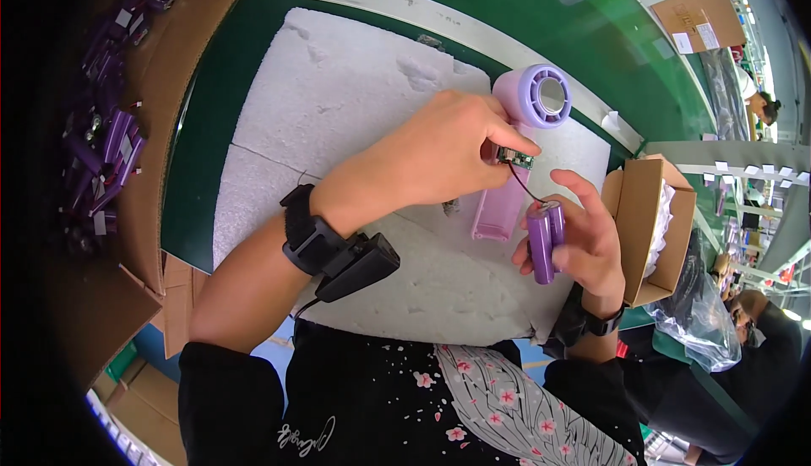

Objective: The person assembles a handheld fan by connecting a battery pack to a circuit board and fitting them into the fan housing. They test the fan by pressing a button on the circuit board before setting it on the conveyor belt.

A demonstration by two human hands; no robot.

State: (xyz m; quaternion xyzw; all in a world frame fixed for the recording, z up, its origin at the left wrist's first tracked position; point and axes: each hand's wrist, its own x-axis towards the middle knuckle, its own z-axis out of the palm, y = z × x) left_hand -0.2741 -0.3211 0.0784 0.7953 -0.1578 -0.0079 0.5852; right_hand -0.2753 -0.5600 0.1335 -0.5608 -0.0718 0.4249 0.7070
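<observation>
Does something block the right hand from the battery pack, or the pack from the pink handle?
Nothing separates the right hand from the battery pack it holds. At the pink handle, the left hand and circuit board cover the upper end.

Black shirt (363, 365), short-sleeved; left sleeve (228, 390) and right sleeve (587, 390) plain black. Front carries a grey panel (528, 373), slanting, lined with fine dark strokes, dotted with pink blossoms (507, 397); loose white script (307, 439) low on left side. Left hand (460, 141) and right hand (591, 250) bare. Left wrist (342, 204): black strap (298, 217), boxy black device (367, 267), thin dark cable (304, 306) below. Right wrist (604, 305): narrow black band (603, 324), black block (569, 322) beside it
</observation>
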